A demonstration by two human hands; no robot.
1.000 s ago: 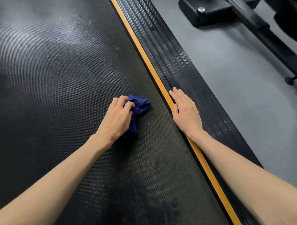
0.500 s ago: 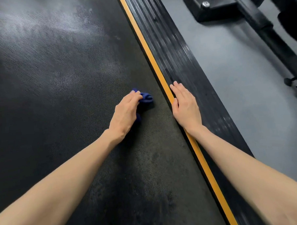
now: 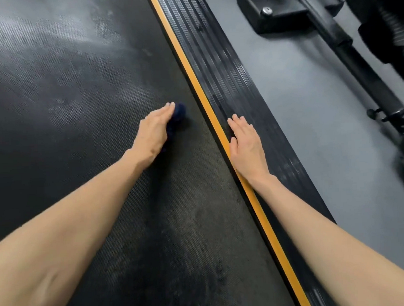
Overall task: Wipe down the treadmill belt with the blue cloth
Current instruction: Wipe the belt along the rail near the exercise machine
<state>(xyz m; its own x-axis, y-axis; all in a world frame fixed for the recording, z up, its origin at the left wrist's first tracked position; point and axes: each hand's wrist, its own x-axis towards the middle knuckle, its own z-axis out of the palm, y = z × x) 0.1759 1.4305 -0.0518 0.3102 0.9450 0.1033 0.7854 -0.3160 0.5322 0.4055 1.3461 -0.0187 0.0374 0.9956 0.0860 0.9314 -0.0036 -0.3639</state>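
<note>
Across the left and centre of the view lies the treadmill belt (image 3: 67,112), black and textured, w/ pale dusty patches at the far end and darker smears nearer the person. Its long axis runs from bottom right to top left of the view, parallel to its right edge. Wide open belt lies left of and beyond the hands.

Grey floor (image 3: 311,129) fills the right side, w/ a bare strip btwn the treadmill and a black gym machine (image 3: 280,17) at top right. The machine's bar slants down toward the right edge, well apart from both hands. A ribbed black side rail (image 3: 215,59) borders the belt on its right, and a thin orange stripe (image 3: 193,83) runs btwn belt and rail.

Both bare forearms reach in from the bottom. The right hand (image 3: 247,146) lies palm down on the side rail, fingers straight and close together, holding nothing, thumb just beside the orange stripe.

The left hand (image 3: 152,132) is on the belt near its right edge, w/ a band of bare belt btwn it and the stripe. Its fingers (image 3: 165,112) are straight and press down on the blue cloth (image 3: 178,114); the thumb is hidden.

The cloth is bunched and mostly under the hand, showing along the hand's right side and just past the fingertips. Its visible long axis follows the fingers, pointing away from the person and angling toward the stripe at the far end. Blur hides its folds.
</note>
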